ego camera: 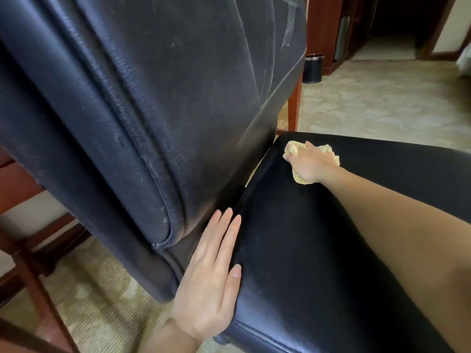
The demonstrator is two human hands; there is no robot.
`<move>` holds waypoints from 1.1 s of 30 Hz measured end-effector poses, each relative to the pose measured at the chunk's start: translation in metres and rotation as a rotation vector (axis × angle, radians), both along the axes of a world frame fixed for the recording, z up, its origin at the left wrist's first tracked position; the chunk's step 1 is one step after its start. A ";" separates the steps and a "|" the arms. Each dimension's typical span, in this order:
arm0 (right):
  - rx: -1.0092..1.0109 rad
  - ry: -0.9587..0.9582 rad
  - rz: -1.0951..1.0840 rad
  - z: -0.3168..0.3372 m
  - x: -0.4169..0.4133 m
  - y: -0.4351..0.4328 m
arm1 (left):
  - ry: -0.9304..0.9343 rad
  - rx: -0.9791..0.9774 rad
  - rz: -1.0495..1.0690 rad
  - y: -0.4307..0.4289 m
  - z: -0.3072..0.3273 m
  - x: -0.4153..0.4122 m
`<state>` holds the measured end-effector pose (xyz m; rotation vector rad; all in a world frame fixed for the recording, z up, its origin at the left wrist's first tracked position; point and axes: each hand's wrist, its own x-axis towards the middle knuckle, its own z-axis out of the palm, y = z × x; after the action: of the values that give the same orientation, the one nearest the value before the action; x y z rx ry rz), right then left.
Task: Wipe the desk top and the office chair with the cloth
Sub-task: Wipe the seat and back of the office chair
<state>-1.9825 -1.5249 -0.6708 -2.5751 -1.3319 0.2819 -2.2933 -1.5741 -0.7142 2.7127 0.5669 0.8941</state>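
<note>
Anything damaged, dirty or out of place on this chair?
Yes: the backrest looks worn, with pale scuffs and whitish streaks across its leather and a rough-looking seam at its lower corner. The seat is smooth and dark by contrast, where the right hand holds the cloth. Nothing looks spilled.

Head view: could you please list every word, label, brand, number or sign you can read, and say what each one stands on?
None: no text can be read anywhere in this view.
The chair leather shows only scuffs and creases.
The cloth in the right hand is plain yellow.
The bin on the carpet shows no marking.
</note>
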 end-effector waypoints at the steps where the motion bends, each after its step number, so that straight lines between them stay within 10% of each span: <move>1: 0.004 0.020 -0.021 0.000 -0.001 0.009 | -0.004 0.009 -0.001 0.004 -0.001 0.000; 22: 0.182 -0.282 0.562 -0.013 -0.092 -0.018 | -0.158 0.000 0.050 0.017 -0.003 0.003; 33: 0.245 -0.228 0.718 -0.009 -0.163 -0.092 | 0.102 0.352 0.311 -0.006 0.016 -0.010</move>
<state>-2.1457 -1.6169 -0.6803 -1.8882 -2.1849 -0.0677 -2.3038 -1.5805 -0.6980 3.0529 0.9550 1.0151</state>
